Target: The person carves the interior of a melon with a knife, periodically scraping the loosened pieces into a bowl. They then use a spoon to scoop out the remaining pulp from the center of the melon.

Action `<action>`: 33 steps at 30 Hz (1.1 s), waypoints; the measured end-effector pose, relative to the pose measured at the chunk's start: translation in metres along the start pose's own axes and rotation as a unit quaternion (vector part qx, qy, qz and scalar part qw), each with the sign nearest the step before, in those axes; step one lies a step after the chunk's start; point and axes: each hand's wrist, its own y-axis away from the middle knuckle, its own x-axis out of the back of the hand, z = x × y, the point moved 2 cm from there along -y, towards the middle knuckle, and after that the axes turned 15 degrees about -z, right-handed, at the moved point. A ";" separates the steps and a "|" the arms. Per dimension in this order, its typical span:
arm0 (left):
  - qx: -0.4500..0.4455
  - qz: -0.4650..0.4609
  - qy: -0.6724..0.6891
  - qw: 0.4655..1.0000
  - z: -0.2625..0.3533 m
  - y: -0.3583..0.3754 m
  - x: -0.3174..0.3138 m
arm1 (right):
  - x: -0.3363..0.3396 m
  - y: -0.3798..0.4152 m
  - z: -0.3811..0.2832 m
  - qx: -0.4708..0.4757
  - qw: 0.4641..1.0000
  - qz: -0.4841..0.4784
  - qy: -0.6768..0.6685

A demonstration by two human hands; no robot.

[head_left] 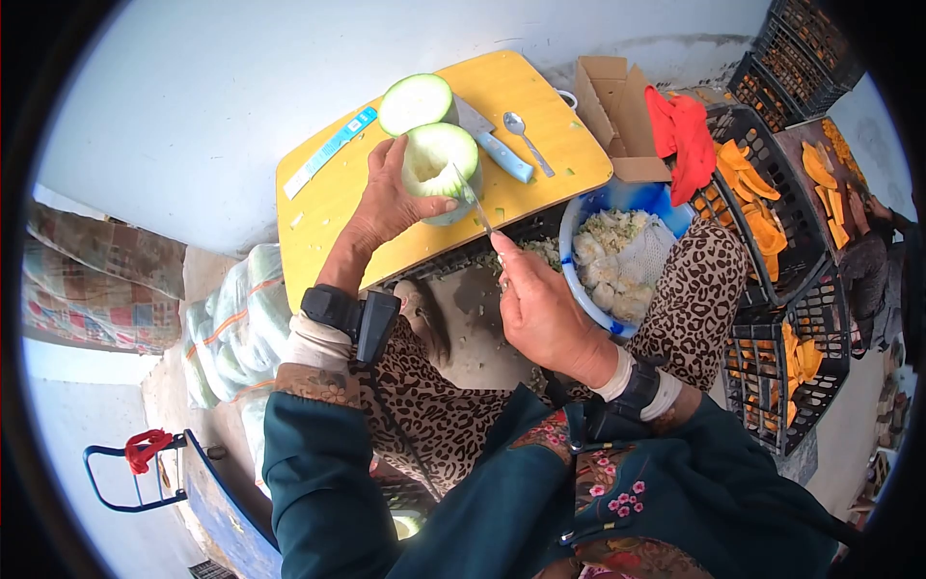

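My left hand [391, 198] grips the side of a hollowed green-skinned melon piece [442, 145], its thumb near the rim. The melon rests at the front of the yellow table [338, 217], with its pale opening facing up. My right hand [540, 304] is closed around a slim knife [479, 207], whose blade reaches to the melon's rim on the right. Behind stands another cut melon piece [415, 102] with a pale flat face. To the right lie a blue-handled kitchen knife [506, 157] and a metal spoon [529, 143]. A blue-and-white flat strip [331, 152] lies on the left.
A blue basin [571, 268] of pale pulp and a white net stands right of my knees. Beyond are a cardboard box [608, 106], a red cloth [680, 140] and black crates [752, 338] of orange pieces. Another person's hand [876, 207] shows far right. Plastic-wrapped bundles [231, 318] lie left.
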 end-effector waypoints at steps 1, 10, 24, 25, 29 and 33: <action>0.000 0.001 0.004 1.000 0.001 0.000 0.000 | -0.002 -0.001 -0.002 -0.006 1.000 -0.003 0.008; 0.003 -0.006 0.010 1.000 0.006 -0.001 0.002 | 0.002 -0.021 -0.016 -0.028 0.999 -0.014 0.021; 0.012 0.019 -0.034 0.999 0.004 -0.003 0.001 | 0.021 -0.067 -0.021 -0.048 0.990 -0.053 0.120; 0.007 0.017 -0.031 0.999 0.005 -0.003 0.001 | 0.019 -0.064 -0.022 -0.054 0.988 -0.057 0.133; -0.001 0.008 -0.001 1.000 0.004 -0.004 0.004 | 0.019 -0.043 -0.027 -0.048 0.984 -0.080 0.152; 0.004 0.012 0.013 1.000 -0.001 -0.006 0.003 | 0.013 -0.009 -0.026 -0.073 0.978 -0.115 0.157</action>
